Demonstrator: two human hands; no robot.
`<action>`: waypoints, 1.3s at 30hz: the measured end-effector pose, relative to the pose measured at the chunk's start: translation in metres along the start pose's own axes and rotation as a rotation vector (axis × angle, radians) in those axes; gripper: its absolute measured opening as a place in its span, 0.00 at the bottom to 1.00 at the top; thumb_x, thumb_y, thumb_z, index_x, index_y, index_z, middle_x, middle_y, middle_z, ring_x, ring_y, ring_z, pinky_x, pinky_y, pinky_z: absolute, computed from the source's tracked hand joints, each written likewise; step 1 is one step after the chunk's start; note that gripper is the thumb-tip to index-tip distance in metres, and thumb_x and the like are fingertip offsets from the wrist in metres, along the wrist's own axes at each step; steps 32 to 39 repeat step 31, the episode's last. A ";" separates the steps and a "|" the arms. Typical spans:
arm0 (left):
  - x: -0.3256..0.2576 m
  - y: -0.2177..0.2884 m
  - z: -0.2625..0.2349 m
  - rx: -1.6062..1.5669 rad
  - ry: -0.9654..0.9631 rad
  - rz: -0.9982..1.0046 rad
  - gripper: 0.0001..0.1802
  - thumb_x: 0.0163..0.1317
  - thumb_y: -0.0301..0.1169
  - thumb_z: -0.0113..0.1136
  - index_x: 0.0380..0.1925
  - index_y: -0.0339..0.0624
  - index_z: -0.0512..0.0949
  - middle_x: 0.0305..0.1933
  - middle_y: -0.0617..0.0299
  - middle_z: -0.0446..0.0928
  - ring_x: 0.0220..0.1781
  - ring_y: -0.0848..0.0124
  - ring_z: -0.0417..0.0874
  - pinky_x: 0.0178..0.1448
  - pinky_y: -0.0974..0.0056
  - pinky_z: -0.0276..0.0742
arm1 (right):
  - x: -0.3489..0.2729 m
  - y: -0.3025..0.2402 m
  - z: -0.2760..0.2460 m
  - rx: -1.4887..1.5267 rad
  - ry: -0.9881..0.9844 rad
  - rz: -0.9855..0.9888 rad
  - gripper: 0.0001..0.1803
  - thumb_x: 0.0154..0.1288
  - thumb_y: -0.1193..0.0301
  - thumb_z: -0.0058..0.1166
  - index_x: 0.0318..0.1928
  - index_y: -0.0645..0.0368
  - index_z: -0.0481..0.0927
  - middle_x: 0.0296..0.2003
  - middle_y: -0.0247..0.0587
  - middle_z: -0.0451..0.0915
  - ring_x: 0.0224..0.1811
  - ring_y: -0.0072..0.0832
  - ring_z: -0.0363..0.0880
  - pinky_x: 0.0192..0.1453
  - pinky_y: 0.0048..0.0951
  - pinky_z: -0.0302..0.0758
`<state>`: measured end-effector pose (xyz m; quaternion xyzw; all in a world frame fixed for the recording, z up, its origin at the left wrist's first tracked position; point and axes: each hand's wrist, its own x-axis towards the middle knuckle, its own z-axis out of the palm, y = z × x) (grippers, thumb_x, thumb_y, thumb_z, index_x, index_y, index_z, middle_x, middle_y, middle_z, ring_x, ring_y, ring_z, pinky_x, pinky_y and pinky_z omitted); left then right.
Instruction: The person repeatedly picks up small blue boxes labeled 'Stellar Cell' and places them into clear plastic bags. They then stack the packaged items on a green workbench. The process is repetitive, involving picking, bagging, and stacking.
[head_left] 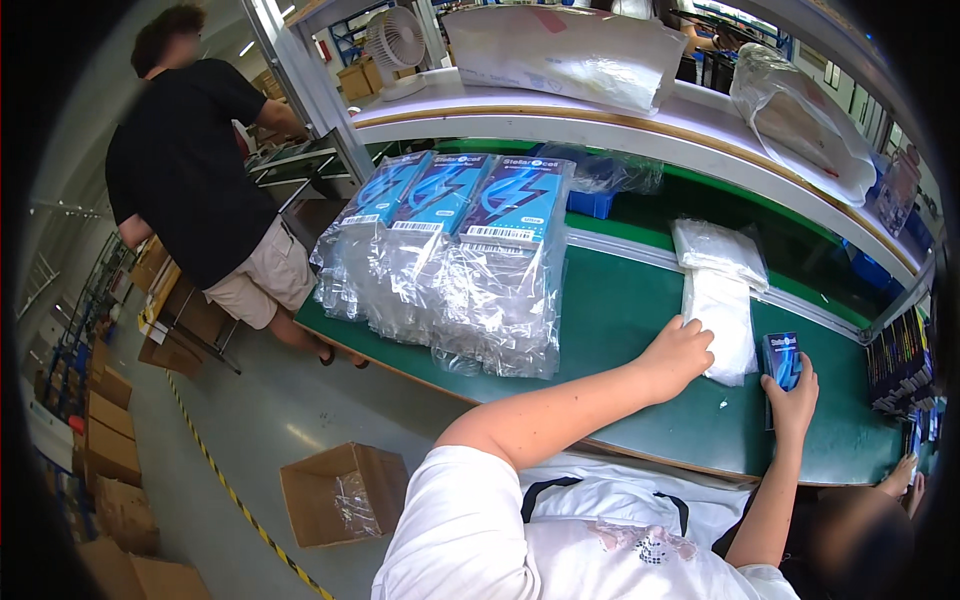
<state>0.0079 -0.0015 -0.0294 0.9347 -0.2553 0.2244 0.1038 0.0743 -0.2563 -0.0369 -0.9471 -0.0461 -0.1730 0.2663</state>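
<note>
My left hand (682,358) is at the left edge of a stack of clear plastic bags (722,325), its fingers curled in and closed on a bag. More flat clear bags (715,250) lie just behind that stack. My right hand (795,398) grips a small blue and dark box (781,360), which stands on the green table (640,425) to the right of the bags. Fingers and thumb wrap its sides, and the palm hides part of its lower half. To my left sits a large group of blue boxes in clear bags (437,195), with loose plastic hanging toward me.
A shelf (590,115) above the table's back holds a fan (394,42) and large plastic-wrapped bundles (565,55). Dark boxes (900,365) are stacked at the far right, near another person's hand (898,475). A person (195,170) stands left; an open carton (345,495) rests on the floor.
</note>
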 end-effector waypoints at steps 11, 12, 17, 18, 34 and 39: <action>0.025 -0.028 -0.001 -0.136 0.014 0.034 0.07 0.50 0.24 0.57 0.31 0.39 0.79 0.32 0.54 0.75 0.38 0.56 0.78 0.44 0.55 0.72 | -0.003 -0.013 0.003 0.253 0.242 0.038 0.46 0.45 0.63 0.72 0.63 0.65 0.64 0.52 0.54 0.72 0.54 0.44 0.72 0.58 0.36 0.69; 0.029 -0.025 -0.007 -0.194 0.021 -0.005 0.08 0.51 0.22 0.58 0.33 0.38 0.79 0.33 0.53 0.75 0.40 0.55 0.77 0.44 0.55 0.72 | -0.003 -0.012 0.002 0.295 0.310 0.048 0.47 0.45 0.61 0.72 0.64 0.65 0.63 0.52 0.55 0.71 0.54 0.44 0.71 0.59 0.37 0.68; 0.031 -0.009 -0.016 -0.392 0.131 -0.140 0.17 0.57 0.23 0.60 0.48 0.35 0.76 0.41 0.53 0.71 0.44 0.59 0.75 0.48 0.60 0.72 | -0.010 -0.012 -0.034 1.433 -0.087 0.453 0.31 0.65 0.52 0.56 0.56 0.66 0.70 0.39 0.39 0.76 0.37 0.21 0.76 0.40 0.24 0.76; 0.032 -0.007 -0.017 -0.406 0.142 -0.183 0.17 0.58 0.24 0.61 0.49 0.34 0.76 0.42 0.53 0.71 0.45 0.60 0.75 0.48 0.61 0.72 | -0.012 -0.008 -0.040 1.605 -0.224 0.451 0.27 0.67 0.52 0.54 0.53 0.64 0.72 0.37 0.36 0.76 0.35 0.20 0.76 0.38 0.23 0.76; 0.044 -0.016 -0.017 -0.761 0.092 -0.342 0.10 0.52 0.18 0.63 0.36 0.35 0.83 0.33 0.59 0.77 0.35 0.67 0.79 0.40 0.70 0.73 | -0.011 -0.060 0.011 1.877 -0.957 0.378 0.41 0.60 0.77 0.59 0.69 0.70 0.51 0.52 0.58 0.76 0.48 0.32 0.82 0.52 0.28 0.79; 0.044 -0.016 -0.017 -0.761 0.092 -0.342 0.10 0.52 0.18 0.63 0.36 0.35 0.83 0.33 0.59 0.77 0.35 0.67 0.79 0.40 0.70 0.73 | -0.011 -0.060 0.011 1.877 -0.957 0.378 0.41 0.60 0.77 0.59 0.69 0.70 0.51 0.52 0.58 0.76 0.48 0.32 0.82 0.52 0.28 0.79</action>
